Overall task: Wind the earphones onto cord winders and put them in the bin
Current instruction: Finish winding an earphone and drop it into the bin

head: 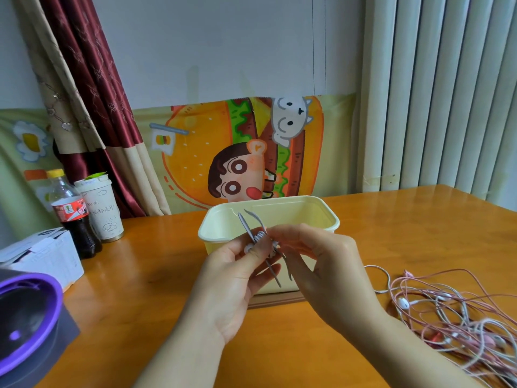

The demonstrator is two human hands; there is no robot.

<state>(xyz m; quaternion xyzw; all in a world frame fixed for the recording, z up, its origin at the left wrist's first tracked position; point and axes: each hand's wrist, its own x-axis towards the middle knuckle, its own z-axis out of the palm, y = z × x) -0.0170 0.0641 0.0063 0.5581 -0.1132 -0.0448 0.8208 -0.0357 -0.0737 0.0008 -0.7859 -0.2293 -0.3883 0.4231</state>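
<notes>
Orange wooden bench (156, 275): left hand (232, 278) and right hand (321, 264), fingers pinching thin grey cord winders (258, 236) before pale yellow plastic bin (316, 203). Tangled pink-white earphones (458, 312) lie right. Advice: isolate one winder, then free one cord.

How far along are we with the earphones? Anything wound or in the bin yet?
Done: nothing that shows; the visible part of the bin holds no earphones. In hand: the left hand and right hand pinch a bunch of grey cord winders before the bin. Left: the whole tangle of earphones on the table, unwound.
</notes>
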